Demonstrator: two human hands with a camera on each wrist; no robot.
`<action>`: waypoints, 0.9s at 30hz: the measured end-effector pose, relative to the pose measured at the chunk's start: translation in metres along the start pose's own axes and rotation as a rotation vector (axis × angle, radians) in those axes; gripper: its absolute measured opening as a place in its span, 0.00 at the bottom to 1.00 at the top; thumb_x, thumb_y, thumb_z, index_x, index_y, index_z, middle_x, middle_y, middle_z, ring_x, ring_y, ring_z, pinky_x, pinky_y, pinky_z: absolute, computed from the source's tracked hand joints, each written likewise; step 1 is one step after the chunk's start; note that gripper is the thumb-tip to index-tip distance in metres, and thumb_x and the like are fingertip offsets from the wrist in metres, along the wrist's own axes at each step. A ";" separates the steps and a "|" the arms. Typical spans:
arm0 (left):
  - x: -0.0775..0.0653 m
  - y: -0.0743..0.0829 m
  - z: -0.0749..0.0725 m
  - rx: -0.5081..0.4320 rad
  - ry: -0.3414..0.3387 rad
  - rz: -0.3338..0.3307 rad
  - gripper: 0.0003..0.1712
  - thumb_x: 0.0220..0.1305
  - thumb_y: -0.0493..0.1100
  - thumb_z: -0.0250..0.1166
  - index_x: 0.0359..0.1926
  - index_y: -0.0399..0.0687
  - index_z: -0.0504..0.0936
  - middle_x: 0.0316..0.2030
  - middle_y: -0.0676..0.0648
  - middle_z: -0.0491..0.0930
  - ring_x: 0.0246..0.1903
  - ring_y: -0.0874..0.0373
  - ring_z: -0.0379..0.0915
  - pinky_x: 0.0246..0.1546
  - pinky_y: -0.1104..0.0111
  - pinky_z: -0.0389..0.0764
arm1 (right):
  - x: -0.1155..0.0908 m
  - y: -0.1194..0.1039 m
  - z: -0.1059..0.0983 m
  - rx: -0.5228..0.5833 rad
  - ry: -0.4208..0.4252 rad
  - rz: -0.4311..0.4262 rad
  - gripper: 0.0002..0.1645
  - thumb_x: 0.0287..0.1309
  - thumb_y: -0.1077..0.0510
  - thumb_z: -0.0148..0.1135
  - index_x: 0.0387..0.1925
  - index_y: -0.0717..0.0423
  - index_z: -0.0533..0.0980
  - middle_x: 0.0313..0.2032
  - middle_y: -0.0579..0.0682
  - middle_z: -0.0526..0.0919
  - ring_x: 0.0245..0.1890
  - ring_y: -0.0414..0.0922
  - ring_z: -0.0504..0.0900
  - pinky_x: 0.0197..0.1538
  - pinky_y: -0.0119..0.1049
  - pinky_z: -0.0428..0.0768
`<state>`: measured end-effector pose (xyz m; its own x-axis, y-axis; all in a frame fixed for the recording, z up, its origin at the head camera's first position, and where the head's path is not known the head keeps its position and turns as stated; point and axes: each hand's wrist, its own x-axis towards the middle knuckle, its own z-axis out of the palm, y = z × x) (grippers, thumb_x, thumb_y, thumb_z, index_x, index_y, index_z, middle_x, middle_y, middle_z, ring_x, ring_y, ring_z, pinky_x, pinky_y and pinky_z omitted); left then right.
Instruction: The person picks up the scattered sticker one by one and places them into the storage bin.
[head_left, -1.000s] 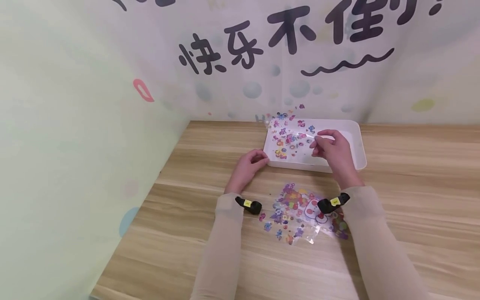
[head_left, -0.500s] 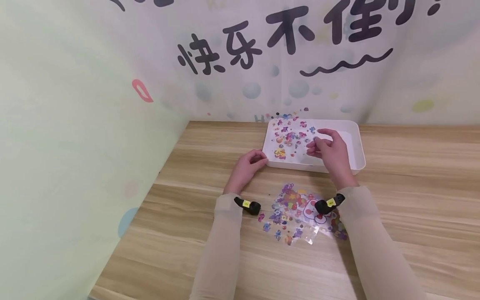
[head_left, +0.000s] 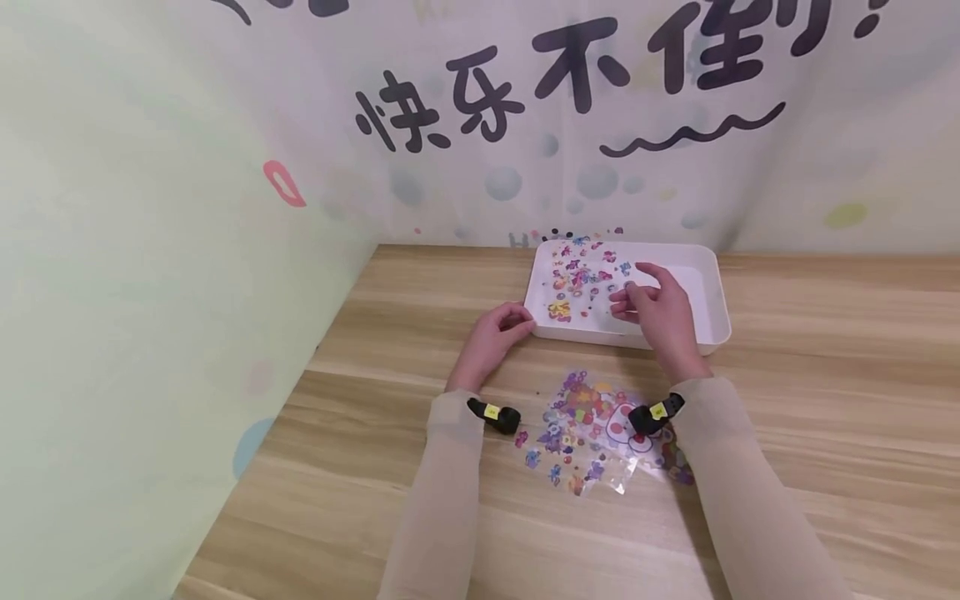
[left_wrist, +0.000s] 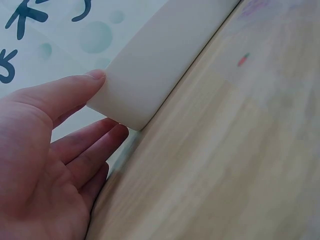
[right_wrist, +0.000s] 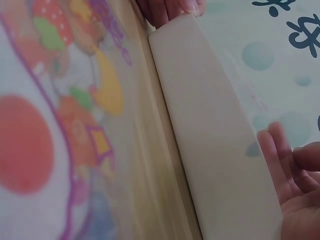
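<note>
A white rectangular tray [head_left: 585, 335] stands at the back of the table against the wall cloth. My left hand [head_left: 495, 333] grips its near left corner; in the left wrist view the thumb [left_wrist: 80, 90] lies on the rim and the fingers are at the side wall. A clear sticker sheet [head_left: 573, 279] with small colourful figures lies over the tray's left part, its far end reaching past the back rim. My right hand [head_left: 663, 312] is over the tray, thumb and a finger pinching the sheet's right edge, index finger raised.
More clear sticker sheets [head_left: 581, 425], overlapping, lie on the wooden table [head_left: 360, 467] between the forearms, partly beneath the right wrist. A printed cloth [head_left: 480, 192] hangs behind the table, and another hangs on the left.
The sheet's far end has come down towards the tray and shifted slightly right. My right hand has moved a little left. The left hand stays at the tray corner.
</note>
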<state>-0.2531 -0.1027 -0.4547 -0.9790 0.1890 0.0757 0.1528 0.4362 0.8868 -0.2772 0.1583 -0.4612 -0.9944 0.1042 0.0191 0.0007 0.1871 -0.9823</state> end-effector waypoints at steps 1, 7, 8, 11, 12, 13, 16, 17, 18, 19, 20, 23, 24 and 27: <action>-0.001 -0.001 0.000 0.001 -0.002 -0.002 0.10 0.56 0.54 0.61 0.37 0.58 0.77 0.45 0.59 0.75 0.47 0.65 0.68 0.52 0.65 0.66 | 0.002 0.005 0.001 -0.025 0.004 -0.010 0.35 0.55 0.35 0.47 0.63 0.34 0.54 0.39 0.51 0.80 0.36 0.45 0.81 0.38 0.32 0.78; -0.002 -0.002 0.000 -0.004 0.001 0.004 0.10 0.56 0.54 0.61 0.37 0.58 0.77 0.45 0.59 0.75 0.47 0.65 0.68 0.52 0.65 0.66 | 0.003 0.013 0.005 -0.067 0.024 -0.059 0.33 0.55 0.35 0.46 0.62 0.28 0.54 0.39 0.50 0.80 0.35 0.45 0.81 0.37 0.32 0.78; -0.002 -0.002 0.000 -0.005 0.003 0.005 0.10 0.56 0.54 0.61 0.37 0.58 0.77 0.44 0.59 0.75 0.47 0.65 0.69 0.52 0.65 0.66 | 0.003 0.013 0.005 -0.065 0.027 -0.067 0.32 0.55 0.35 0.46 0.62 0.29 0.55 0.39 0.50 0.80 0.35 0.45 0.81 0.37 0.32 0.78; -0.002 -0.001 -0.001 -0.005 0.005 0.005 0.10 0.56 0.54 0.61 0.37 0.58 0.77 0.44 0.59 0.75 0.47 0.65 0.69 0.52 0.66 0.66 | 0.003 0.012 0.006 -0.075 0.037 -0.080 0.30 0.55 0.35 0.46 0.61 0.30 0.58 0.38 0.50 0.80 0.34 0.45 0.81 0.36 0.32 0.79; -0.002 -0.001 -0.001 -0.003 0.003 0.005 0.10 0.56 0.54 0.61 0.37 0.58 0.77 0.44 0.59 0.75 0.47 0.66 0.69 0.52 0.66 0.66 | 0.003 0.013 0.006 -0.077 0.040 -0.078 0.30 0.55 0.35 0.46 0.60 0.32 0.59 0.38 0.50 0.80 0.34 0.45 0.81 0.36 0.32 0.79; -0.002 -0.001 -0.001 -0.001 0.003 0.004 0.10 0.56 0.54 0.61 0.37 0.58 0.77 0.44 0.59 0.75 0.47 0.66 0.68 0.52 0.66 0.66 | 0.004 0.014 0.006 -0.085 0.043 -0.078 0.29 0.56 0.35 0.46 0.59 0.33 0.61 0.38 0.49 0.79 0.34 0.45 0.80 0.36 0.32 0.79; -0.001 0.000 0.000 -0.001 0.002 0.003 0.11 0.56 0.55 0.61 0.37 0.58 0.77 0.45 0.59 0.75 0.47 0.66 0.68 0.52 0.66 0.66 | 0.005 0.016 0.007 -0.129 0.043 -0.071 0.28 0.56 0.34 0.44 0.55 0.39 0.65 0.38 0.47 0.79 0.34 0.43 0.80 0.37 0.31 0.78; -0.001 -0.001 0.000 0.000 0.001 0.001 0.11 0.56 0.55 0.61 0.37 0.58 0.77 0.46 0.59 0.75 0.48 0.66 0.68 0.53 0.66 0.66 | 0.005 0.017 0.007 -0.148 0.043 -0.069 0.28 0.56 0.34 0.43 0.54 0.41 0.66 0.38 0.46 0.79 0.34 0.42 0.80 0.37 0.31 0.78; -0.001 -0.001 0.000 0.000 -0.001 -0.001 0.11 0.55 0.55 0.61 0.37 0.58 0.77 0.46 0.60 0.74 0.48 0.66 0.68 0.53 0.66 0.66 | 0.006 0.019 0.007 -0.166 0.044 -0.066 0.27 0.57 0.34 0.43 0.52 0.42 0.67 0.37 0.46 0.79 0.34 0.42 0.79 0.37 0.31 0.78; -0.001 -0.001 0.000 0.000 -0.004 -0.004 0.11 0.55 0.56 0.61 0.37 0.58 0.77 0.46 0.60 0.74 0.48 0.66 0.68 0.53 0.65 0.66 | 0.006 0.020 0.008 -0.190 0.045 -0.066 0.28 0.57 0.34 0.42 0.51 0.43 0.68 0.37 0.45 0.79 0.34 0.41 0.79 0.37 0.31 0.78; -0.001 -0.001 0.001 -0.002 -0.006 -0.005 0.11 0.55 0.56 0.61 0.37 0.59 0.77 0.47 0.60 0.74 0.48 0.66 0.68 0.53 0.65 0.66 | 0.006 0.021 0.008 -0.208 0.045 -0.065 0.27 0.57 0.34 0.41 0.50 0.44 0.68 0.37 0.44 0.79 0.33 0.40 0.79 0.37 0.31 0.78; -0.002 -0.002 0.001 -0.004 -0.013 -0.016 0.12 0.55 0.57 0.60 0.37 0.59 0.76 0.48 0.60 0.73 0.49 0.66 0.67 0.53 0.65 0.66 | 0.006 0.023 0.010 -0.252 0.046 -0.069 0.27 0.57 0.34 0.41 0.50 0.44 0.69 0.37 0.43 0.78 0.33 0.39 0.79 0.38 0.31 0.78; -0.002 -0.002 0.001 -0.005 -0.011 -0.016 0.12 0.55 0.57 0.60 0.37 0.59 0.76 0.48 0.60 0.73 0.49 0.66 0.67 0.53 0.65 0.66 | 0.007 0.023 0.010 -0.258 0.045 -0.075 0.27 0.58 0.34 0.41 0.50 0.44 0.69 0.36 0.43 0.79 0.33 0.39 0.79 0.38 0.32 0.78; -0.002 -0.001 0.000 -0.007 -0.005 -0.019 0.11 0.55 0.56 0.60 0.37 0.58 0.76 0.47 0.60 0.74 0.49 0.66 0.67 0.53 0.65 0.66 | 0.007 0.023 0.012 -0.288 0.040 -0.097 0.27 0.58 0.34 0.40 0.50 0.43 0.69 0.36 0.41 0.79 0.32 0.38 0.78 0.38 0.32 0.78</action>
<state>-0.2510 -0.1038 -0.4554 -0.9811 0.1849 0.0566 0.1332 0.4338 0.8911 -0.2858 0.1521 -0.4856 -0.9864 0.1094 0.1229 -0.0582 0.4668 -0.8824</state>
